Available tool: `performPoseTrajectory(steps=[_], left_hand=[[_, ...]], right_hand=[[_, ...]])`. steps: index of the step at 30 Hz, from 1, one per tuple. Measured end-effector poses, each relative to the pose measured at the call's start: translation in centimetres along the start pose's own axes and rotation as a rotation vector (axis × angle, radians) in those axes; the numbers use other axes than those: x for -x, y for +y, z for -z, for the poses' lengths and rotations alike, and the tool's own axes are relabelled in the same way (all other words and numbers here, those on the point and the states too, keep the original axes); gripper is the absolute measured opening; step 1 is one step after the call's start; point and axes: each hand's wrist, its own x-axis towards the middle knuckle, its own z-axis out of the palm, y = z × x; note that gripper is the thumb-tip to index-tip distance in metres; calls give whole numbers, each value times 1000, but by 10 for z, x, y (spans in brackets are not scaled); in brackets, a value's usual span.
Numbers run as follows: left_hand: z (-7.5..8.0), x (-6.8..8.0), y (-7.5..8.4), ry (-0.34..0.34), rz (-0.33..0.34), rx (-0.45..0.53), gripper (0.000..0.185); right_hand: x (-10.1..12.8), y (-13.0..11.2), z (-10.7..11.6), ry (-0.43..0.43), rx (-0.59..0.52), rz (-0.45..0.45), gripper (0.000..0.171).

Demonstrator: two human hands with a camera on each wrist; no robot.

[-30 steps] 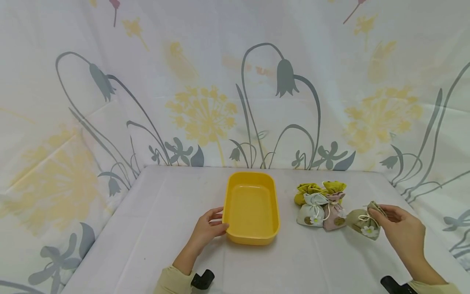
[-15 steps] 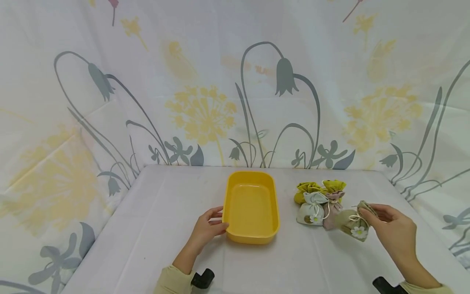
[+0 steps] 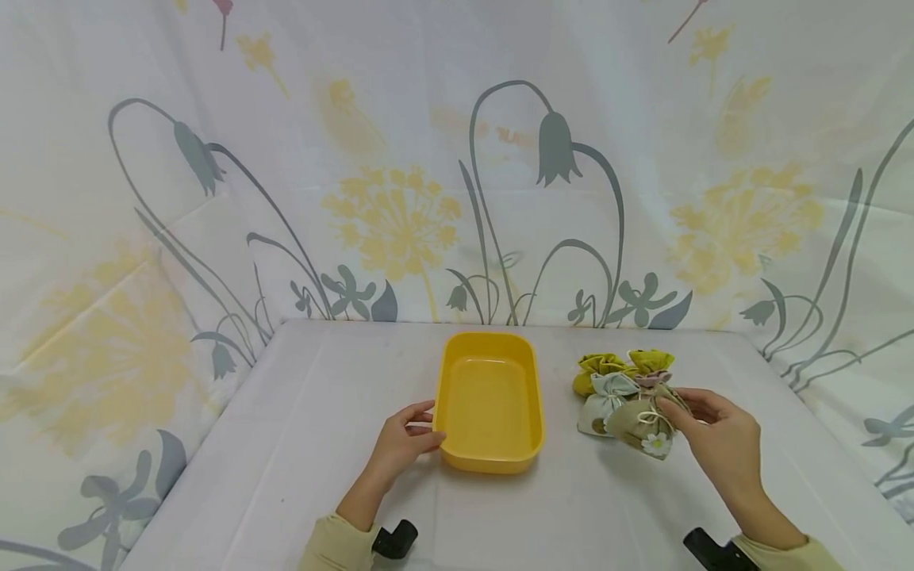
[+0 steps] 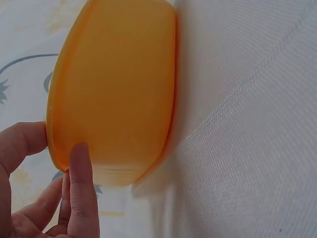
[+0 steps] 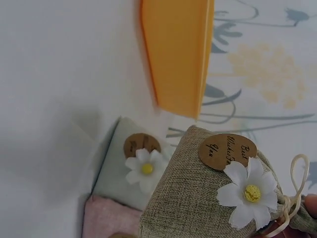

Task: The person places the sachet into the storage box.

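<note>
Floral curtain fabric backs a white cloth-covered worktop (image 3: 300,444), with bare room left and near. Yellow plastic tray (image 3: 489,403), smooth, round-cornered, sits at centre; left hand (image 3: 404,446) grips its near-left rim, thumb inside. Right of it cluster four small fabric pouches (image 3: 614,381). Right hand (image 3: 714,432) pinches the drawstring neck of a coarse burlap pouch (image 3: 640,423), bearing a white daisy and oval tag, lifted before the cluster.
</note>
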Motion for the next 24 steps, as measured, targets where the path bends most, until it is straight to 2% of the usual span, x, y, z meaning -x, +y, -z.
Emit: performPoseTrajectory(steps=[2, 5, 7, 12, 24], left_hand=[[0, 1, 1, 3, 1, -6, 57], [1, 2, 2, 3, 2, -11, 57], [1, 2, 2, 3, 4, -21, 57], [0, 1, 3, -1, 4, -32, 57], [0, 0, -1, 5, 5, -2, 58]], right_hand=[[-1, 6, -8, -9, -55, 23, 26], [1, -2, -15, -32, -102, 46, 25], [3, -16, -16, -66, -111, 73, 27], [7, -46, -24, -98, -82, 68, 28], [-2, -66, -53, -170, -126, 95, 24]])
